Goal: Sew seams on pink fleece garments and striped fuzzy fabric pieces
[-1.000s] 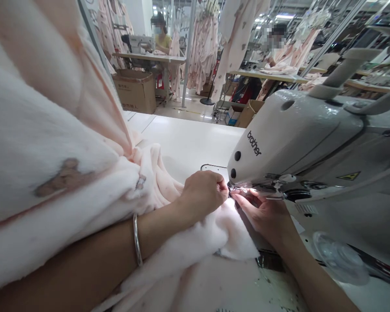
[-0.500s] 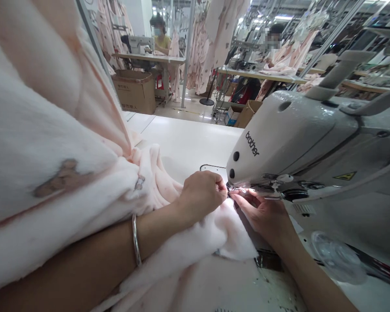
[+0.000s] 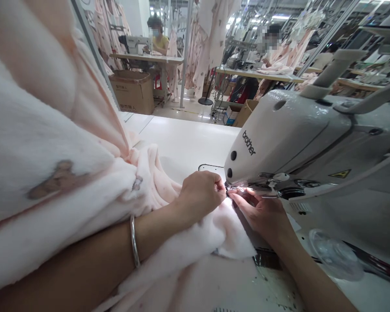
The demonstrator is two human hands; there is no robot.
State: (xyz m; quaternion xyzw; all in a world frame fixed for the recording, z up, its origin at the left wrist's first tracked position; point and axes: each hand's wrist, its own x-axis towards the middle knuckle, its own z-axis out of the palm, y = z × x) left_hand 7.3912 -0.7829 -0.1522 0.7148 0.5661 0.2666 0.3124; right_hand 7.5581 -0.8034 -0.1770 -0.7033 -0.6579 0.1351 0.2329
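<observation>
Pale pink fleece fabric (image 3: 195,242) with small grey-brown prints lies bunched over the table and under my left forearm. My left hand (image 3: 203,193) is closed in a pinch just left of the needle area, its fingertips on the fabric's edge. From the other side, my right hand (image 3: 263,212) pinches at the same edge, thumb and forefinger nearly meeting the left fingertips. Both hands are right below the head of a white sewing machine (image 3: 279,134), whose lamp lights the fingertips. The needle and the exact bit of cloth between the fingers are hidden.
A large fleece piece (image 3: 35,108) hangs down at the left. The white tabletop (image 3: 188,134) stretches behind the hands. A clear plastic dish (image 3: 334,255) sits right of my right forearm. Beyond are two co-workers at machines, a cardboard box (image 3: 133,91) and hanging garments.
The view has shifted slightly, so everything sits a little further left. My hands keep the same pinch by the needle area, and the fabric looks unmoved.
</observation>
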